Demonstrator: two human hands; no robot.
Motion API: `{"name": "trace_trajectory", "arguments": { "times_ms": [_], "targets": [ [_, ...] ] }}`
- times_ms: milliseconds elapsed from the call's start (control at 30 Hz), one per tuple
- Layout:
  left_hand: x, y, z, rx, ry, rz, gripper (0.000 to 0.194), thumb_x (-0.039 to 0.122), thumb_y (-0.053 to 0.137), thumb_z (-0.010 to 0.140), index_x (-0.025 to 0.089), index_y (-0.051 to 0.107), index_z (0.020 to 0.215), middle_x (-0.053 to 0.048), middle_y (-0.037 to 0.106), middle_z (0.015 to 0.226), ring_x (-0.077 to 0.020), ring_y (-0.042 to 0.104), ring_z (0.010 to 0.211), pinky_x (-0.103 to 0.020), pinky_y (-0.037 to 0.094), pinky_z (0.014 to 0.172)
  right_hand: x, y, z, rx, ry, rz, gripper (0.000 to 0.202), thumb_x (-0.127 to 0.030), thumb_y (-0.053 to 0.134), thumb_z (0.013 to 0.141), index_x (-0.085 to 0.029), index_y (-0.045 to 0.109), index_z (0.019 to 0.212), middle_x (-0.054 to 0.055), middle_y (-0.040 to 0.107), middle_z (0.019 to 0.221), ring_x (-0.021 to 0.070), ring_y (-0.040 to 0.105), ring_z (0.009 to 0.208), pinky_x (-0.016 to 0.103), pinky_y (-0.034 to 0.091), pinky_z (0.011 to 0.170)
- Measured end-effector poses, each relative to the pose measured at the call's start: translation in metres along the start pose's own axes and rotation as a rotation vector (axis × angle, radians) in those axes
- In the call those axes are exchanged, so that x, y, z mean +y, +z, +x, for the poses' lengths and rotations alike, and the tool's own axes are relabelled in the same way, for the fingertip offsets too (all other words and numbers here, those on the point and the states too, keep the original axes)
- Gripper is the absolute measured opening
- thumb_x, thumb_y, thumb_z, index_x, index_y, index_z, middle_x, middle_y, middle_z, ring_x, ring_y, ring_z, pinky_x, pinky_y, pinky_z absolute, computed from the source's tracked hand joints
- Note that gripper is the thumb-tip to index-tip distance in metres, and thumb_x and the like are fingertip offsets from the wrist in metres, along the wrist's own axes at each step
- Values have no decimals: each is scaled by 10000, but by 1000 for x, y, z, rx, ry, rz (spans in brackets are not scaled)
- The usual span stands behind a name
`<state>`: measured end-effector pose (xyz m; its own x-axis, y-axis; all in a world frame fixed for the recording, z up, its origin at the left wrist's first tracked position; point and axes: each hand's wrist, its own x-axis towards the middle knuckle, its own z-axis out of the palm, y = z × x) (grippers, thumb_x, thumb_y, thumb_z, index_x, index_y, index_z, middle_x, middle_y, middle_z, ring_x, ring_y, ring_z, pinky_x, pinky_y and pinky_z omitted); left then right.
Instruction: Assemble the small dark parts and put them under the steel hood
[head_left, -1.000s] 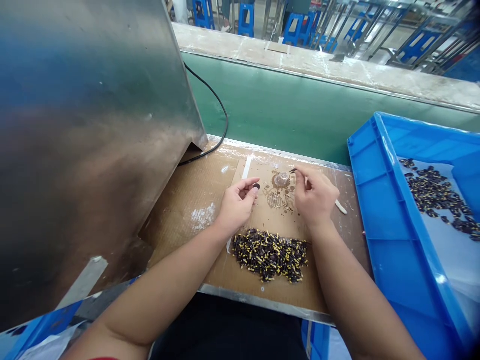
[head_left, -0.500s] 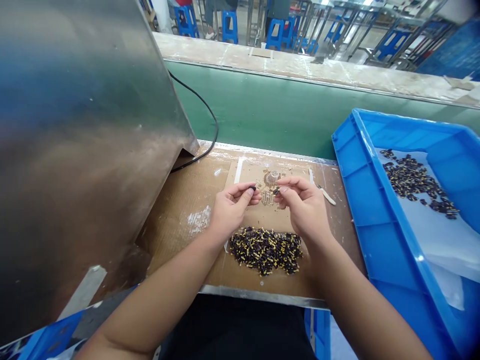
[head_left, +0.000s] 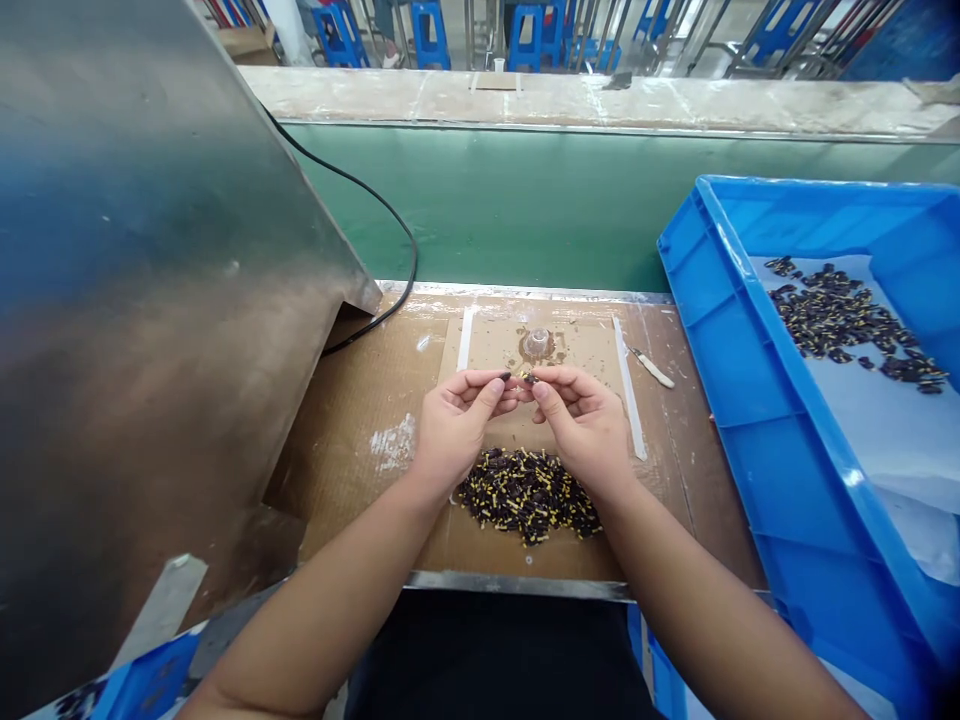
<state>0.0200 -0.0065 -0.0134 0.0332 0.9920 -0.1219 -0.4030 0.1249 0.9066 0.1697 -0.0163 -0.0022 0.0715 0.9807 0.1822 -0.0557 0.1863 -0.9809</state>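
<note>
Nearby: cup beyond hands, blue crate right.

bright, even light leaves blurry reflections on the metal panel and a white glint on the blue bin. distant stools look soft, edges stretch, and the lower right corner darkens.

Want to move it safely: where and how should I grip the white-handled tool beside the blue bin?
Probably by its white handle, from above and the near right: the tool seems to lie flat, handle end toward the blue bin, slim tip pointing away leftward.
</note>
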Motion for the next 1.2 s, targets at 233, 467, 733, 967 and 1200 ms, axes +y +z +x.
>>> {"name": "trace_trajectory", "arguments": {
  "times_ms": [233, 467, 733, 967, 1200],
  "targets": [
    [2, 0, 4, 8, -91, -187, 251, 291, 897, 714, 163, 779, 895, -73, 744, 878, -108, 689, 755, -193, 596, 770, 0, 1, -8, 30, -103, -126, 141, -251, 735, 886, -235, 756, 1025, 26, 774, 990, 180, 743, 878, 333, 646, 789],
    [1, 1, 3, -13, -145, -249, 224, 287, 892, 716, 173, 778, 872, -61, 736, 928, -99, 670, 818, -179, 563, 786, -4, 3, -12, 71, -392, -437, 181, -175, 701, 918, -283, 750, 1055, -11, 776, 1014, 153, 730, 843, 327, 635, 764],
    [0, 0, 2, -9, -124, -226, 180, 283, 862, 743, 186, 773, 866, -66, 737, 964, -124, 669, 881, -223, 554, 842, -2, 4, -11, 39, -403, -459, 180, -166, 676, 940, -278, 744, 1064, -7, 773, 1035, 161, 733, 892, 341, 631, 808],
    [2, 0, 2, -16, -72, -164, 183, 284, 869, 737, 191, 777, 864, -60, 739, 941, -126, 673, 870, -228, 561, 844, -1, 4, -11, 51, -399, -473, 163, -172, 685, 939, -274, 744, 1051, -6, 773, 1033, 159, 733, 886, 332, 632, 791],
    [-3, 0, 0, 19, 47, -36, 221, 314, 876, 743, 193, 780, 902, -68, 750, 922, -137, 687, 828, -253, 583, 829, 0, 1, -11, 46, -427, -513, 158, -185, 672, 948, -276, 742, 1057, -14, 777, 1028, 170, 740, 919, 354, 636, 831]
  ]
}}
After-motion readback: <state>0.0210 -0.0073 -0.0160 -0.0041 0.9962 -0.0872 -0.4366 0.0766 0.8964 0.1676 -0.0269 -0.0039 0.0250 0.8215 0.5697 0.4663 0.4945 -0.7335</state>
